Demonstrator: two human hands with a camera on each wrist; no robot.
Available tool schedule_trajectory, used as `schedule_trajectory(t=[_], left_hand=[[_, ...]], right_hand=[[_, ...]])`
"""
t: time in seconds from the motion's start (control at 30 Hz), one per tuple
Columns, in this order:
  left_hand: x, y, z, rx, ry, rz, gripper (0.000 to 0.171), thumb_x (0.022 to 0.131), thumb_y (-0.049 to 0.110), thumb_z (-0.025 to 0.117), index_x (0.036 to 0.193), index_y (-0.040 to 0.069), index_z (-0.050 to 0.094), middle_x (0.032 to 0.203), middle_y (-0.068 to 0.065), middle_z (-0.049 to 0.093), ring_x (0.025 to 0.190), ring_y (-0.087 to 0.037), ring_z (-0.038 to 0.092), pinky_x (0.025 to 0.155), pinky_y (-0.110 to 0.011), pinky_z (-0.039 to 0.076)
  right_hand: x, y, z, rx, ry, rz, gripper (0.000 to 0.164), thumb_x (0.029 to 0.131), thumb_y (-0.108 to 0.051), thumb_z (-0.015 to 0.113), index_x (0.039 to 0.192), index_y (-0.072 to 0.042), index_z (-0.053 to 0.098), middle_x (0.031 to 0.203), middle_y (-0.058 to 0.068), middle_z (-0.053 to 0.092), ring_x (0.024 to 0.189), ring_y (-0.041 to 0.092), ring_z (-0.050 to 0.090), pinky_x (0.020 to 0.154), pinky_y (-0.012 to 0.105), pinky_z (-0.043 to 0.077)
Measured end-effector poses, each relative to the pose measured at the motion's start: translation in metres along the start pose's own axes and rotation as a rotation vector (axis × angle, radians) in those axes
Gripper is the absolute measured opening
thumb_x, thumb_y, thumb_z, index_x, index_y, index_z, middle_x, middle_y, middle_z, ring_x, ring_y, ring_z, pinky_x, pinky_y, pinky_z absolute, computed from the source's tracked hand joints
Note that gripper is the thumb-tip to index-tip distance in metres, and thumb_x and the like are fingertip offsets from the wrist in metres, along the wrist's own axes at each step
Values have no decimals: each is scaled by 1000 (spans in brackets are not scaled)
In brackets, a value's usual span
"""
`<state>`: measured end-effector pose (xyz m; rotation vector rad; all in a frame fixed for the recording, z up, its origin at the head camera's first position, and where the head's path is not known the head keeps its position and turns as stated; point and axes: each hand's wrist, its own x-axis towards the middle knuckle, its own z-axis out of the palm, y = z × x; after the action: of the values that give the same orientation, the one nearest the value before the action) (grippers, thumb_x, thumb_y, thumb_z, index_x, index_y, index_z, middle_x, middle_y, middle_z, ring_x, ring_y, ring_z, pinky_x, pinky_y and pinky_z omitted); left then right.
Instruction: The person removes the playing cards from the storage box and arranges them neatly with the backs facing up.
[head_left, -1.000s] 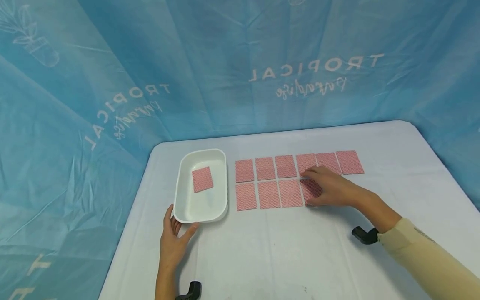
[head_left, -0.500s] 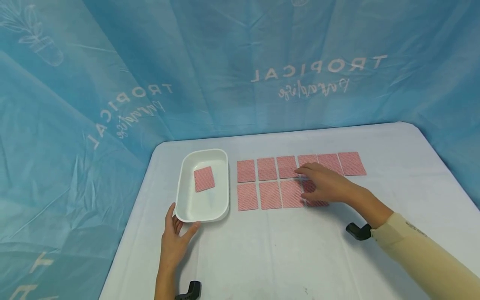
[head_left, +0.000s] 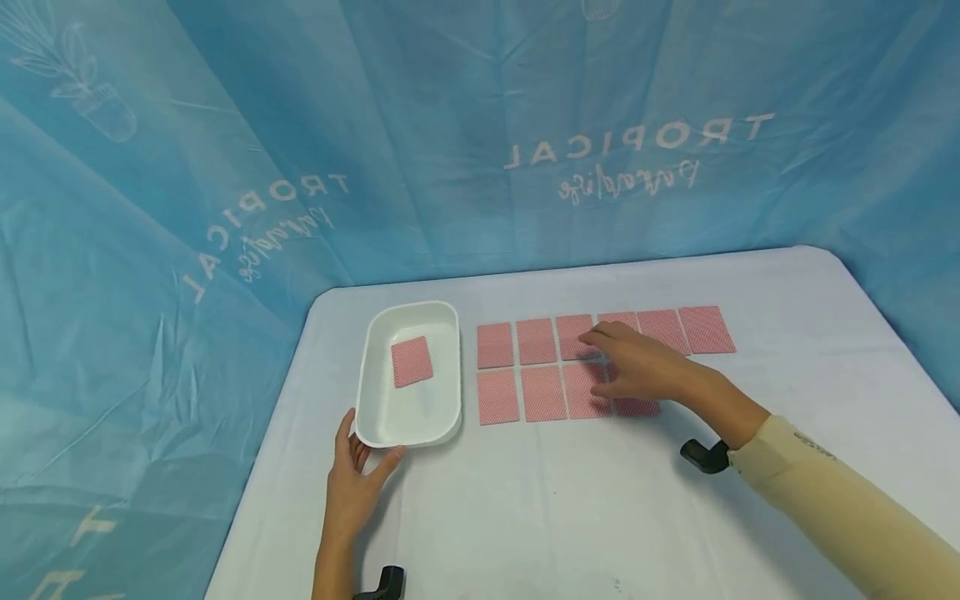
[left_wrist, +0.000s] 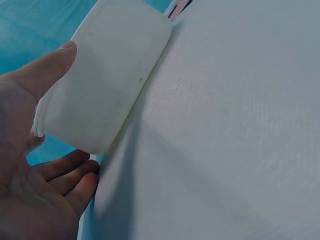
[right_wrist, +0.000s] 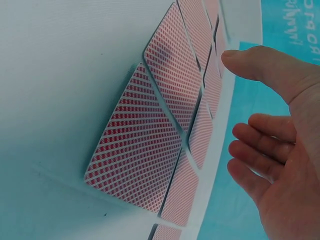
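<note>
A white tray (head_left: 408, 429) stands at the left of the table, a playing card (head_left: 412, 362) lying face down inside it. My left hand (head_left: 352, 492) is spread around the tray's near left corner, thumb along the near wall and fingers at the left side. In the left wrist view, the thumb (left_wrist: 65, 55) overlaps the tray wall (left_wrist: 110, 75), with the other fingers loosely bent below. My right hand (head_left: 637, 362) hovers over the red-backed playing cards (head_left: 543, 393), fingers apart. The right wrist view shows nothing in that hand (right_wrist: 280, 150), with a gap to the cards (right_wrist: 140, 145).
The cards lie face down in two rows right of the tray, the back row reaching further right to an end card (head_left: 707, 330). A white cloth covers the table (head_left: 555, 517). Blue printed curtains (head_left: 450, 167) hang behind and at the left.
My right hand has shifted left along the cards, from the front row's right end toward the card beside it. My left hand stays at the tray corner. The head view has shifted slightly.
</note>
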<state>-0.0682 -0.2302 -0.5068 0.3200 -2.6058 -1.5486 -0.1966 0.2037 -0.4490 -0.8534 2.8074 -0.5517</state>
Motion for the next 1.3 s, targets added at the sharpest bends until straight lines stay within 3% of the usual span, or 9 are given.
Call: schedule_trajectory(t=[0.23, 0.6, 0.9, 1.17, 1.3], left_hand=[[-1, -1, -1, -1, -5, 10, 101, 77, 44, 79, 154, 26, 15, 145, -11, 39, 133, -24, 40, 109, -29, 33], [1, -1, -3, -26, -41, -33, 103, 79, 34, 80, 154, 19, 12, 147, -17, 36, 135, -29, 36, 110, -35, 32], [0, -2, 0, 10, 7, -32, 102, 76, 48, 79, 153, 30, 14, 145, -7, 40, 133, -22, 40, 107, -29, 36], [1, -3, 0, 2, -5, -14, 103, 76, 47, 78, 154, 27, 13, 146, -11, 38, 134, -25, 38, 108, -34, 35], [-1, -1, -3, 8, -4, -29, 103, 77, 48, 78, 154, 30, 12, 147, -11, 38, 134, -24, 38, 108, -32, 35]], right_hand=[[7, -4, -1, -19, -25, -5, 79, 79, -35, 78, 143, -8, 42, 142, 9, 40, 134, 29, 32, 105, 50, 39], [19, -16, -6, -13, -48, -65, 75, 82, -29, 75, 143, -4, 41, 143, 9, 38, 133, 29, 33, 100, 48, 44], [33, -27, -12, -30, -59, -110, 76, 81, -26, 76, 144, -5, 40, 142, 8, 40, 131, 26, 34, 100, 43, 44], [41, -34, -6, -7, -57, -78, 72, 82, -28, 73, 144, -8, 42, 142, 5, 40, 132, 24, 34, 104, 51, 39], [50, -40, -1, -4, -63, -94, 74, 81, -32, 73, 144, -9, 42, 141, 3, 40, 131, 22, 34, 102, 44, 42]])
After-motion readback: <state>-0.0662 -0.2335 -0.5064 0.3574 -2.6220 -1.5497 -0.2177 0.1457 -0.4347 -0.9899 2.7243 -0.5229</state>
